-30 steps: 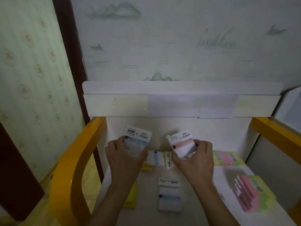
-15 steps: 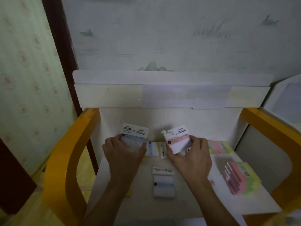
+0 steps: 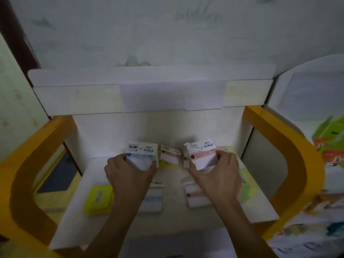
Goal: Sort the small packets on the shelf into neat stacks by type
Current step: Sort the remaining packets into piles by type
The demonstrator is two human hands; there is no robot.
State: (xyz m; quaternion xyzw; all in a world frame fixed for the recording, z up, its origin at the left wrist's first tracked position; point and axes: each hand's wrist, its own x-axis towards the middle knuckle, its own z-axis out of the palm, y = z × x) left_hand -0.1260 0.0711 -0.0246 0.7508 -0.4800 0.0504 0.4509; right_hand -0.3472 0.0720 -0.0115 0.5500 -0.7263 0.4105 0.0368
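The left hand (image 3: 130,172) holds a blue packet (image 3: 141,155) above the shelf (image 3: 78,216); the right hand (image 3: 217,175) holds a pink packet (image 3: 202,157); more packets lie below, a yellow one (image 3: 98,200) near left and a pink one (image 3: 195,198) near right; they look light, thin and bendy, so pinching the side edges seems best.

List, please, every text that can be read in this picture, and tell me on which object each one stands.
"TY-6437", seen upside down, on the white header card of the blue packet in the left hand.
The same code seems printed on the pink packet in the right hand, but it is too blurred to confirm.
Boxed logo and other characters on both headers: too small to read.
Labels on the yellow packet and on the packets lying on the shelf: blurred.
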